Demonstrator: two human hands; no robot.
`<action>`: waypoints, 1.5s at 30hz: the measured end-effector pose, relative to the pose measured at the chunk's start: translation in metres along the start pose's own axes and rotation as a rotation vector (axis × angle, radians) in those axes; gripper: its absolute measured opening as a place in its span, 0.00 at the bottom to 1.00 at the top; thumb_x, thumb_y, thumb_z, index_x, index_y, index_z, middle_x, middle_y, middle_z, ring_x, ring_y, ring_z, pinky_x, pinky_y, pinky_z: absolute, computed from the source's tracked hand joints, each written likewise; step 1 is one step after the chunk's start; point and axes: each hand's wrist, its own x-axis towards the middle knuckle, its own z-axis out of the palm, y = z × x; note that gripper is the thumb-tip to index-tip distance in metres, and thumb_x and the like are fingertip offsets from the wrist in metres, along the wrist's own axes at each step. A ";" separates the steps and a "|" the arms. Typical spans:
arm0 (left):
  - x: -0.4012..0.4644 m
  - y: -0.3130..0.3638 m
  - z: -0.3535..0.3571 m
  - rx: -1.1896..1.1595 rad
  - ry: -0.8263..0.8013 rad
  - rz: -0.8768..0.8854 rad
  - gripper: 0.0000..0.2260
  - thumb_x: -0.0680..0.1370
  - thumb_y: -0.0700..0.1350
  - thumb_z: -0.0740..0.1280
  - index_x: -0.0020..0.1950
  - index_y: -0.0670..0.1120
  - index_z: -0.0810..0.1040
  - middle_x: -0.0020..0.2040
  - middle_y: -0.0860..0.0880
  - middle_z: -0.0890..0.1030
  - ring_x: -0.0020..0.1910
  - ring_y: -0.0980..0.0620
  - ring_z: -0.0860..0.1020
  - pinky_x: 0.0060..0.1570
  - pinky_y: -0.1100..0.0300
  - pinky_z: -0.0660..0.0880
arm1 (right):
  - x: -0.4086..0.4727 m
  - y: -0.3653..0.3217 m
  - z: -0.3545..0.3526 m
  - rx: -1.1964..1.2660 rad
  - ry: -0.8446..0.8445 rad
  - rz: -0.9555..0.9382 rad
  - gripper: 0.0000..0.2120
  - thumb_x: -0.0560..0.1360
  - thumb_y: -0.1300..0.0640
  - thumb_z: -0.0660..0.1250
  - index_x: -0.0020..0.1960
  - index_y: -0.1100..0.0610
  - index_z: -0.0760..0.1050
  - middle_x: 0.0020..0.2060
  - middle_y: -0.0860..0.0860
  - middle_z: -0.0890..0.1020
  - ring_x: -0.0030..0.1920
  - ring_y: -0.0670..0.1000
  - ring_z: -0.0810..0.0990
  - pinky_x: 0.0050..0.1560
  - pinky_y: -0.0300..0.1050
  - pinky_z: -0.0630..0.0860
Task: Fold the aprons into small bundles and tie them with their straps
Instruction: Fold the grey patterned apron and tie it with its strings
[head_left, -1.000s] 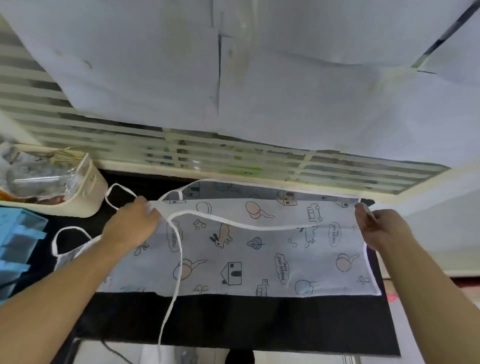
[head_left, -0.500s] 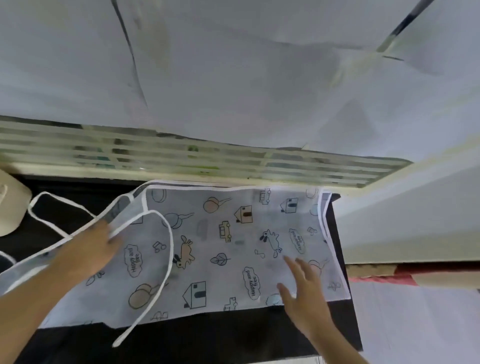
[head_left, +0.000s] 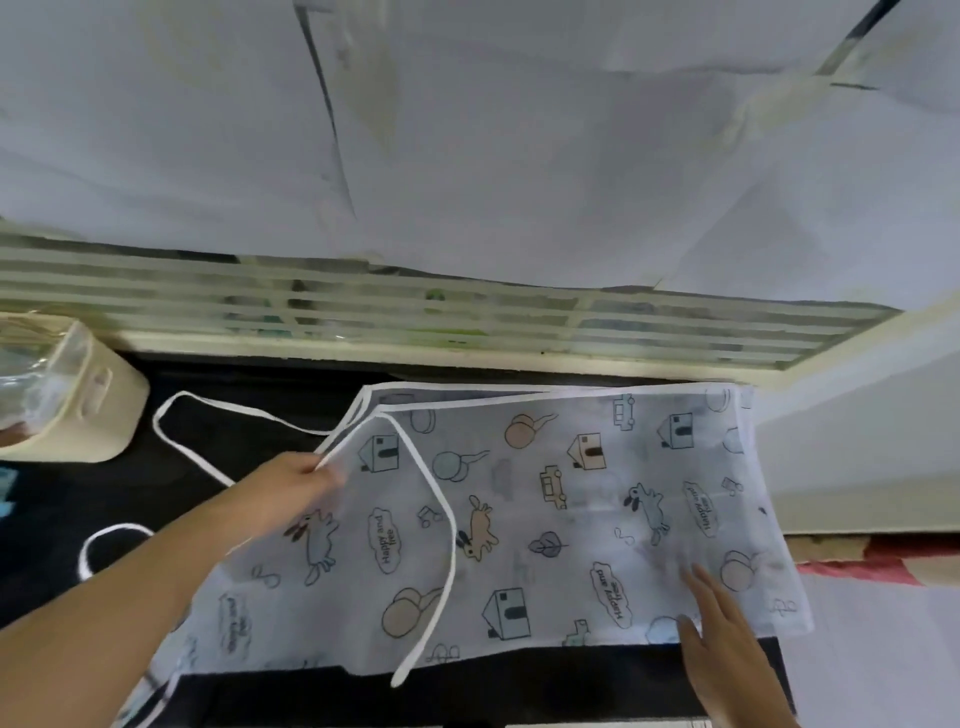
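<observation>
White paper sheets (head_left: 519, 156) hang over a window with slats (head_left: 415, 317) at the back. Below them sits a black desk (head_left: 260, 415). On the desk lies an apron (head_left: 571, 519) with little houses, bunnies and balloons on it. It is spread out flat and folded over, under and between both hands.

The left hand (head_left: 291, 493) is at the apron's left edge. Its fingers (head_left: 327, 475) are curled and pinch the white trim there. A white strap (head_left: 436, 519) runs from just past those fingers down across the cloth to its near edge. Another strap loop (head_left: 171, 415) lies on the desk, farther out to the left of the fingers.

The right hand (head_left: 722, 639) lies flat on the near right part of the apron. Its fingers (head_left: 701, 587) are straight and spread, pressing the cloth and holding nothing.

A cream box (head_left: 104, 410) sits far left of the left fingers.
</observation>
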 end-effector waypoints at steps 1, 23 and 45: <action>0.000 -0.001 0.001 -0.006 -0.033 0.006 0.09 0.81 0.57 0.68 0.53 0.57 0.87 0.47 0.51 0.89 0.46 0.50 0.88 0.57 0.47 0.82 | 0.003 -0.003 0.001 0.011 0.004 0.015 0.28 0.83 0.55 0.64 0.82 0.50 0.62 0.82 0.46 0.61 0.81 0.50 0.58 0.81 0.55 0.59; 0.010 -0.042 0.046 0.460 0.617 0.481 0.08 0.79 0.41 0.72 0.53 0.49 0.75 0.49 0.51 0.74 0.42 0.54 0.76 0.43 0.59 0.79 | -0.021 -0.137 0.014 -0.153 0.020 -0.233 0.19 0.81 0.53 0.65 0.70 0.55 0.71 0.68 0.49 0.75 0.66 0.48 0.74 0.71 0.48 0.74; -0.089 -0.195 0.057 0.083 0.706 0.182 0.30 0.70 0.41 0.82 0.67 0.48 0.73 0.67 0.49 0.74 0.67 0.46 0.72 0.64 0.43 0.78 | -0.017 -0.402 0.025 0.225 -0.402 -0.221 0.06 0.81 0.60 0.62 0.52 0.60 0.78 0.37 0.56 0.82 0.32 0.52 0.79 0.38 0.49 0.81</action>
